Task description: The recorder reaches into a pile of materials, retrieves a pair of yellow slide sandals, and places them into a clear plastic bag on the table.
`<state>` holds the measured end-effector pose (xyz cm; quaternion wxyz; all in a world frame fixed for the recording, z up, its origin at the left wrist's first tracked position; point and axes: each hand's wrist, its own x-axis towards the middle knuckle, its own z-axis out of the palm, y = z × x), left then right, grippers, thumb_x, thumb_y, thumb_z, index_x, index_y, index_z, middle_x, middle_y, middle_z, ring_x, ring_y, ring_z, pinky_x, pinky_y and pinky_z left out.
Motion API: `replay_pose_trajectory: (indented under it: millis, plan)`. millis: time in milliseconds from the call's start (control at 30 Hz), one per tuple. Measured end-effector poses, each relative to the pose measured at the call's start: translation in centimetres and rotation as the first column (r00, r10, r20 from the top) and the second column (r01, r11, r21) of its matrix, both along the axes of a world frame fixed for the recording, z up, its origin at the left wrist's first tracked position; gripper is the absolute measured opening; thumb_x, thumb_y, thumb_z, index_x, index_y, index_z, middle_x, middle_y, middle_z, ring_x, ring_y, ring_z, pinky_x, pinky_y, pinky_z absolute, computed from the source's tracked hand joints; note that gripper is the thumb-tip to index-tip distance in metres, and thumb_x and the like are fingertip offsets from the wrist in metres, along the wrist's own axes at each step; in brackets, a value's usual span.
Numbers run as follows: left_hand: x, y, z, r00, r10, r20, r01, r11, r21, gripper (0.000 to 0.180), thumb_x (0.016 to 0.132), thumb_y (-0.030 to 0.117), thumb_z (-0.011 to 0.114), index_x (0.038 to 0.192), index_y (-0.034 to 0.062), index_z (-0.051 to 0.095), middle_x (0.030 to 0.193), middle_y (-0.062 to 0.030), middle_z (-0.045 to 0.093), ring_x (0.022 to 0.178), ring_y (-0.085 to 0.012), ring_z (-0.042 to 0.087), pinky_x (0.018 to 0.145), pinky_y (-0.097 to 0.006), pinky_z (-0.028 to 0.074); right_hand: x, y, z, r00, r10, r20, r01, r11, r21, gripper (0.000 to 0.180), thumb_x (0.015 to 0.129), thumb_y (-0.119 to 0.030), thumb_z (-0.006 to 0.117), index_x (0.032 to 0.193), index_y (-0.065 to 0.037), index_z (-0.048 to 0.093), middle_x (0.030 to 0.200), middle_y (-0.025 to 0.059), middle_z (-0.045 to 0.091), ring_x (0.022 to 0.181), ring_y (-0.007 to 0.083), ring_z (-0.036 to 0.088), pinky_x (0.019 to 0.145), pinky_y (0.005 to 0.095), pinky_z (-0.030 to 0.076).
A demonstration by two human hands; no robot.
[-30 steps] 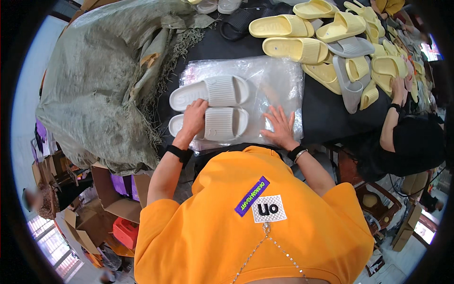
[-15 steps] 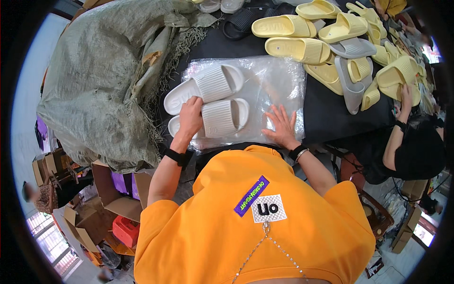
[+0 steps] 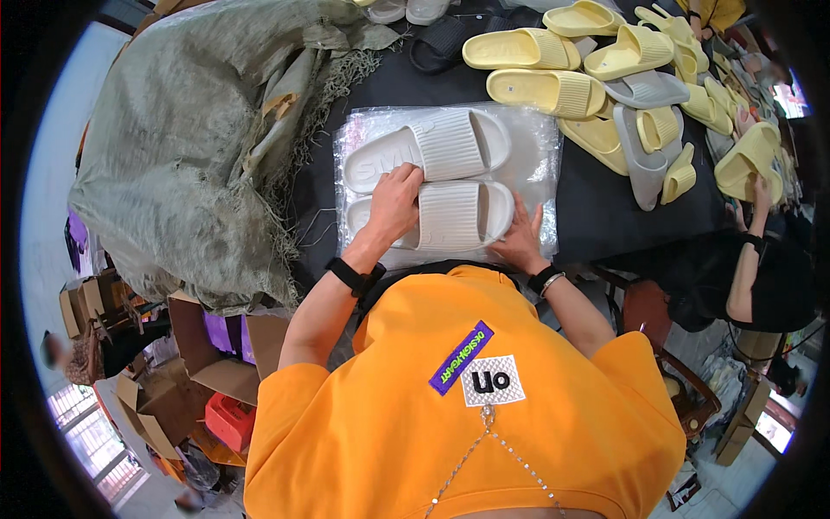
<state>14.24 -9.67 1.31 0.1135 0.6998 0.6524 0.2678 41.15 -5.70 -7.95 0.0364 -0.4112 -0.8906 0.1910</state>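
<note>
Two white slippers with ribbed straps, an upper slipper [image 3: 454, 145] and a lower slipper [image 3: 465, 214], lie side by side on a stack of clear plastic bags [image 3: 536, 156]. My left hand [image 3: 396, 203] is closed on the pair, its fingers curled in where the two slippers meet, left of the straps. My right hand [image 3: 522, 239] rests on the bags at the right end of the lower slipper. Its fingers are apart and it touches or nearly touches that slipper's edge; part of the thumb side is hard to see.
A bulky grey-green woven sack [image 3: 190, 156] fills the table's left side. Yellow slippers [image 3: 553, 93] and grey slippers [image 3: 640, 164] are heaped at the far right, with black slippers [image 3: 441, 43] behind the bags. Another person's hand [image 3: 759, 192] holds a yellow slipper at right.
My left hand has slid the white slippers to the right across the bags, up to my right hand. At right, the other person's hand has moved further right with a yellow slipper.
</note>
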Motion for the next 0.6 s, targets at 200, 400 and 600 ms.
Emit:
replay_pose_trajectory:
  millis: [200,400,600]
  plan:
    - [1.2,0.5,-1.8,0.999,-0.038,-0.007,0.037,0.995,-0.090,0.020,0.069,0.000,0.052,0.088,0.0052,0.052,0.084,-0.0101,0.051,0.082,-0.0298,0.052,0.069,-0.040,0.040,0.0,0.1,0.0,1.000,-0.006,0.016,0.006,1.000,0.008,0.068,0.070,-0.047,0.060,0.130,-0.021,0.041,0.143,0.0011,0.025,0.135,0.0243,0.011,0.101,0.0618,-0.005]
    - [1.0,0.0,-3.9,0.998,-0.061,-0.029,0.056,0.986,-0.160,0.025,0.070,0.000,0.050,0.095,0.0045,0.051,0.089,-0.0117,0.053,0.086,-0.0323,0.052,0.070,-0.041,0.041,-0.3,0.0,0.2,0.999,-0.018,0.033,0.018,1.000,0.003,0.068,0.070,-0.044,0.061,0.129,-0.015,0.041,0.142,0.0024,0.026,0.134,0.0251,0.013,0.100,0.0627,-0.003]
    - [1.0,0.0,-3.5,0.998,-0.066,-0.018,0.061,0.973,-0.223,0.027,0.069,0.000,0.051,0.095,0.0058,0.052,0.092,-0.0113,0.053,0.090,-0.0311,0.050,0.074,-0.040,0.040,-0.3,-0.1,0.6,1.000,-0.015,0.017,0.015,1.000,-0.009,0.068,0.070,-0.042,0.061,0.129,-0.013,0.040,0.142,0.0021,0.025,0.134,0.0247,0.012,0.100,0.0620,-0.004]
